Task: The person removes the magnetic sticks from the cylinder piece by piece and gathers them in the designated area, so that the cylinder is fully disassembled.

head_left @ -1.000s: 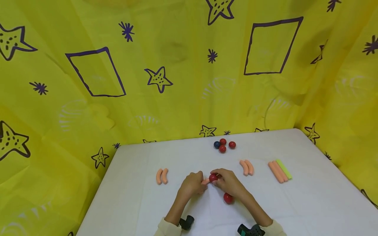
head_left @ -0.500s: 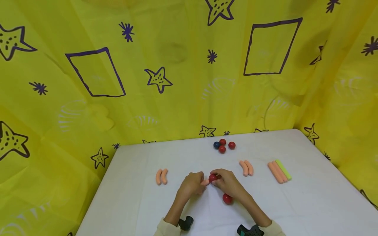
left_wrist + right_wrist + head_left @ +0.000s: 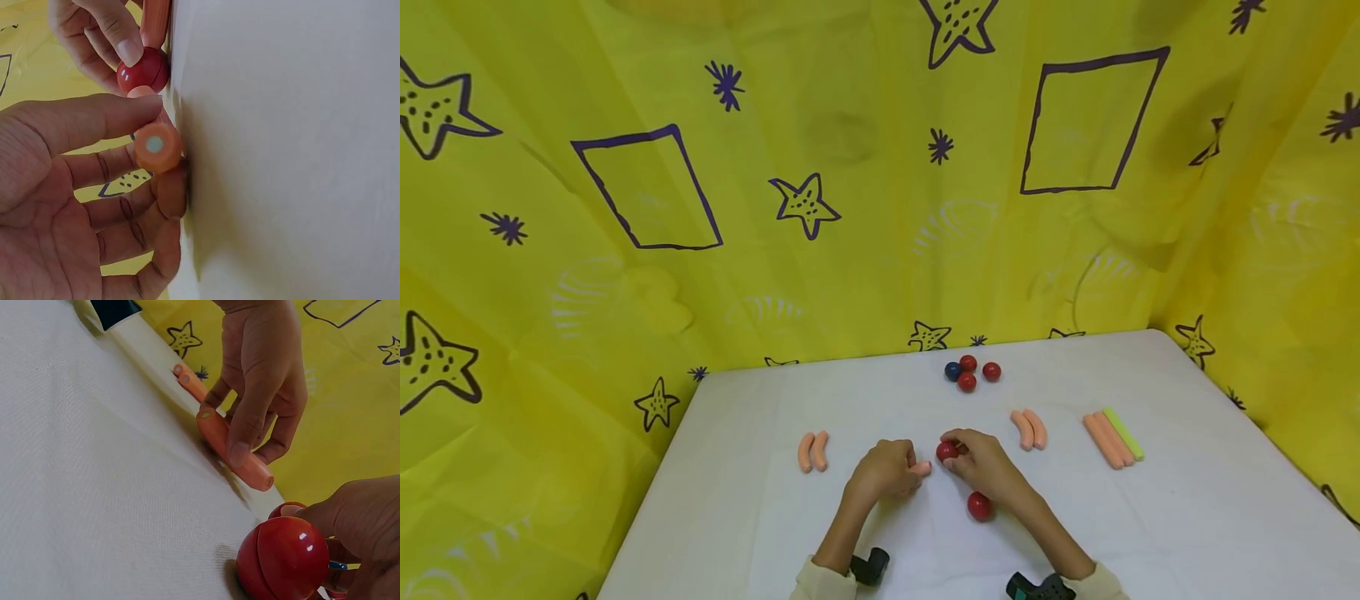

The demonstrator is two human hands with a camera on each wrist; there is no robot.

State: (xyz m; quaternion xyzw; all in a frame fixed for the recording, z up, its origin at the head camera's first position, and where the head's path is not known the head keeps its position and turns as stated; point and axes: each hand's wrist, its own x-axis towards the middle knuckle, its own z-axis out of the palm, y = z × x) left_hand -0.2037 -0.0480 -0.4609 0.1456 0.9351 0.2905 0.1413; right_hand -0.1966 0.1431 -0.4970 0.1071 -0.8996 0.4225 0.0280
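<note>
My left hand (image 3: 886, 468) pinches a short, curved, salmon-coloured stick (image 3: 157, 149) between thumb and fingers. A round hole shows in the stick's end in the left wrist view. Across a small gap, my right hand (image 3: 983, 460) holds a glossy red ball (image 3: 947, 451) by thumb and fingertips, close over the white table (image 3: 850, 400). Just below the right hand lies a second red ball (image 3: 980, 506), large in the foreground of the right wrist view. The held ball is mostly hidden behind it there.
Two curved salmon sticks (image 3: 806, 452) lie at left, and another such pair (image 3: 1033, 428) right of the hands. Farther right are straight salmon sticks (image 3: 1103, 442) beside a lime-green stick (image 3: 1123, 434). Several red balls (image 3: 967, 382) and a blue ball (image 3: 952, 372) sit at the back, before a yellow curtain (image 3: 850, 275).
The held red ball and curved stick, end to end earlier, now stand apart with a gap. The right hand has shifted slightly right with the ball; the left hand has barely moved.
</note>
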